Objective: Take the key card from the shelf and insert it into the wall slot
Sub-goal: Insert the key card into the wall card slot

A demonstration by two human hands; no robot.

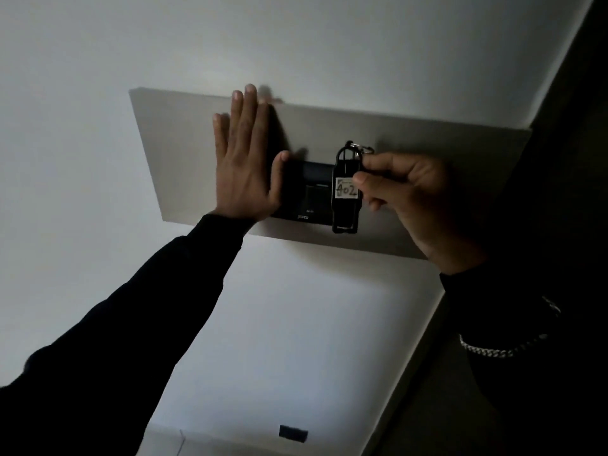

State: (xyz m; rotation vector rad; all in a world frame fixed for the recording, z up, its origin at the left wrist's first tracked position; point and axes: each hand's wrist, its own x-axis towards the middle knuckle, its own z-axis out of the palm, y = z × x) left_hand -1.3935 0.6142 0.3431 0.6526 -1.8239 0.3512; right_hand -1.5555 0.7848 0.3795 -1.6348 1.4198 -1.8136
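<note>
Lining up: head view; the insertion step appears to be in hand, with the pickup judged done.
Key card: black key card (345, 205) with a "402" label (346, 191), upright over the right edge of the wall slot (312, 195), with the key ring (361, 148) on top.
Right hand: right hand (411, 202), grip pinching the card's right side between thumb and fingers.
Left hand: left hand (241, 169), grip spread flat on the grey panel (184, 153), thumb touching the slot unit's left edge.
Entered or not: cannot tell in the dim light.
Next move: likely finding the opening on the unit's face, then sliding the card in squarely.
</note>
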